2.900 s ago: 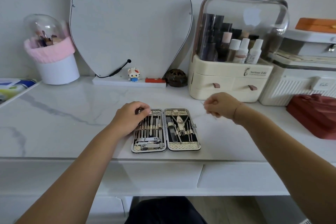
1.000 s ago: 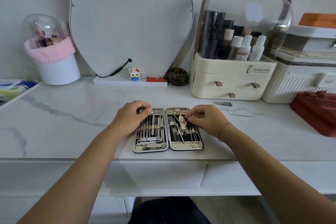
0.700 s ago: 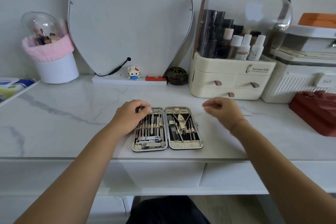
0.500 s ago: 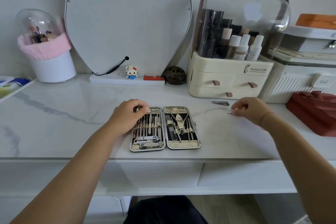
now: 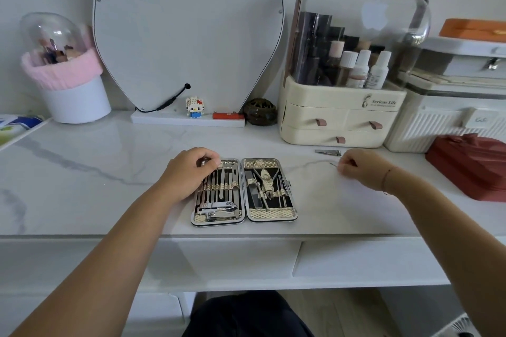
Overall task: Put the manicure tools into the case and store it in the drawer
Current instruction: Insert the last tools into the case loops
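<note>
Right of centre, fingers (image 5: 344, 169) of the right hand (image 5: 361, 169) pinch a thin probe (image 5: 333, 164) on the counter (image 5: 82, 186) — just come from the open case (image 5: 271, 215), frame centre. Left hand (image 5: 189, 172) grips its upper-left corner; nail clipper (image 5: 327, 152) loose — both tools pending.

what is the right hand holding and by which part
The right hand pinches a thin metal pick partway along its shaft; only one short tip shows, poking out left of the fingers.
</note>
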`<action>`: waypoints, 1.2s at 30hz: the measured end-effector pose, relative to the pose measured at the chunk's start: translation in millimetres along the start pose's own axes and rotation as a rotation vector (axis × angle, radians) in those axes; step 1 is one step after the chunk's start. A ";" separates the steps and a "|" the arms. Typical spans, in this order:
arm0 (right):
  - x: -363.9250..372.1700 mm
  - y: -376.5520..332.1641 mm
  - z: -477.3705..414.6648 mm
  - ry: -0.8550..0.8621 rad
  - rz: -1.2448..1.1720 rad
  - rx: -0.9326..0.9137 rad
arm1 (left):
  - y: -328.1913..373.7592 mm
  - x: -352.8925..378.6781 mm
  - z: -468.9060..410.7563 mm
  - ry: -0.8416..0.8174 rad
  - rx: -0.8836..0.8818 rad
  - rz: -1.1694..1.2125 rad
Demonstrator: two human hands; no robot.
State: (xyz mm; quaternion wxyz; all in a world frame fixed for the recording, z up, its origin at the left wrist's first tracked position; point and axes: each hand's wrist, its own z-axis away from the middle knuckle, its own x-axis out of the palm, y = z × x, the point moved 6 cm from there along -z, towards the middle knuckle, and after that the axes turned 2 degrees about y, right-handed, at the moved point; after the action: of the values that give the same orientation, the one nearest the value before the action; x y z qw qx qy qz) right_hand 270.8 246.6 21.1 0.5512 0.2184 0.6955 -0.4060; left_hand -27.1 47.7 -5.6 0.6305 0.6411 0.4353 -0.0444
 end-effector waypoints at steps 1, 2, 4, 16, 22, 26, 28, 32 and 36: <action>0.7 -8.5 2.5 0.021 -0.129 -0.024 | -0.1 -0.2 0.0 0.002 0.000 -0.002; 1.1 -19.0 5.9 0.038 -0.288 -0.041 | -0.1 -0.3 0.2 0.003 -0.001 -0.002; 4.8 -38.9 11.0 0.026 -0.599 -0.051 | 0.1 -0.3 0.4 0.002 -0.005 -0.003; 41.0 -97.4 5.4 -0.049 -0.976 0.042 | -0.6 -0.8 0.6 0.004 -0.017 -0.002; 44.1 -97.2 2.0 -0.027 -0.890 0.007 | -2.9 -0.6 -0.8 0.000 -0.022 0.005; 44.1 -98.4 0.3 -0.014 -0.840 -0.007 | -2.3 -0.5 -0.8 0.000 -0.020 0.005; 43.8 -99.4 0.0 0.009 -0.843 -0.010 | -2.3 -0.7 -1.1 0.000 -0.026 0.006; 45.0 -99.3 2.3 0.027 -0.775 -0.027 | -2.6 2.5 0.5 -0.001 -0.024 0.011; 42.4 -101.7 -2.2 0.033 -0.695 -0.064 | -1.4 0.0 -3.9 0.005 -0.019 0.009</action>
State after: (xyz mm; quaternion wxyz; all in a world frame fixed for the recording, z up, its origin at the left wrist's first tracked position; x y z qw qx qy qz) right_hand 180.5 183.8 14.2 0.3751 -0.0423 0.7495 -0.5438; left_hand -29.9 50.8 -5.9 0.6356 0.6372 0.4344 -0.0356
